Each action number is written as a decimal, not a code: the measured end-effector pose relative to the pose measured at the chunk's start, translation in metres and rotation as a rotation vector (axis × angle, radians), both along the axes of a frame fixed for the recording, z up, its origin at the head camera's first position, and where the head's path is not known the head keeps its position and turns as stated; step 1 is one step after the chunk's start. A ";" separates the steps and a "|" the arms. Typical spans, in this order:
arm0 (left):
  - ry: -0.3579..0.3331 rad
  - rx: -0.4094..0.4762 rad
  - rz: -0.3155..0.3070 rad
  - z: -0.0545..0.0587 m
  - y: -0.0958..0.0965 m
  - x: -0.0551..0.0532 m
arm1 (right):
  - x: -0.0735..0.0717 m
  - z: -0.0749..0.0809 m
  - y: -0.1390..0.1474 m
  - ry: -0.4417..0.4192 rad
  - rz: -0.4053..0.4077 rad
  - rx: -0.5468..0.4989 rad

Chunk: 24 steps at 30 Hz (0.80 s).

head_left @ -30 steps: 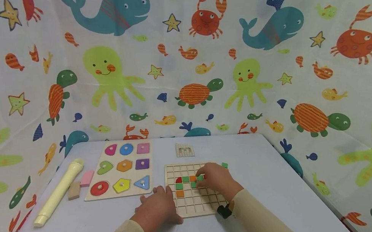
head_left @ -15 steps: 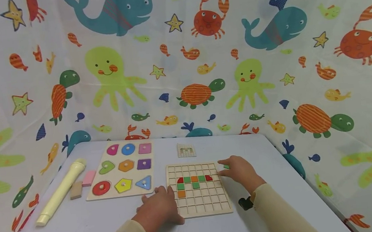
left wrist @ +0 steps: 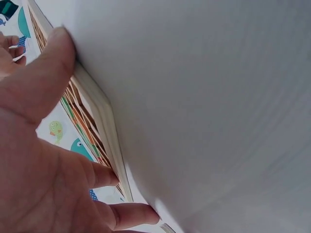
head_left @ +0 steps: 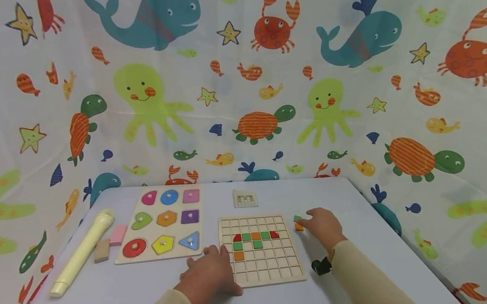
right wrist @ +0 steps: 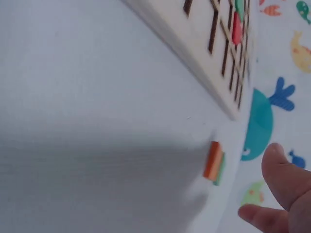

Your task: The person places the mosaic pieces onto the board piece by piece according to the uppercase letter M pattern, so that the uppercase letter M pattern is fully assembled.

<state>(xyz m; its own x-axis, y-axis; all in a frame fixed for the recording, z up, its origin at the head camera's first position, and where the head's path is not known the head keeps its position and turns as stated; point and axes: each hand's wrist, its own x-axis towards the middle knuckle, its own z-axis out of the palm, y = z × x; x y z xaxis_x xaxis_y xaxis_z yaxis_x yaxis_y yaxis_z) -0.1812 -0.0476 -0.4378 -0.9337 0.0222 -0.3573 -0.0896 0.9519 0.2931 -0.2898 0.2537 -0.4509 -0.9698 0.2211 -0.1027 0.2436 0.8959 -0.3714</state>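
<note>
A wooden grid board (head_left: 266, 270) lies flat on the table, with red, green and orange tiles set in its upper and left cells. My left hand (head_left: 208, 274) rests at its near left corner; in the left wrist view the thumb (left wrist: 58, 53) touches one edge and the fingers, fairly straight, meet the other. To the right of the board, my right hand (head_left: 324, 225) hovers by an orange tile (head_left: 298, 227) and a green tile (head_left: 297, 218). The right wrist view shows thumb and finger spread apart, clear of the loose orange tile (right wrist: 212, 161) and green tile (right wrist: 220, 171).
A small pattern card (head_left: 245, 199) lies behind the board. To the left are a knobbed shape puzzle (head_left: 155, 232), a pink block (head_left: 118, 234), a tan wooden block (head_left: 101, 251) and a long pale-yellow stick (head_left: 81, 254). Printed curtain (head_left: 245, 91) closes off the back.
My right hand has moved from the board's upper right cells to the loose tiles at the right. A red tile shows at the row's right end. The left hand stays put.
</note>
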 end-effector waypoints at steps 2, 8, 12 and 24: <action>-0.005 0.000 0.007 -0.001 -0.001 -0.001 | -0.003 -0.005 -0.001 -0.012 -0.030 -0.033; -0.016 0.008 0.006 -0.006 -0.003 -0.004 | -0.017 -0.018 -0.007 -0.005 -0.038 -0.033; -0.025 0.011 0.004 -0.007 -0.002 -0.004 | -0.027 -0.020 -0.009 -0.009 -0.033 0.005; -0.032 0.011 0.036 -0.002 0.001 -0.002 | -0.033 -0.010 -0.019 -0.007 0.019 0.125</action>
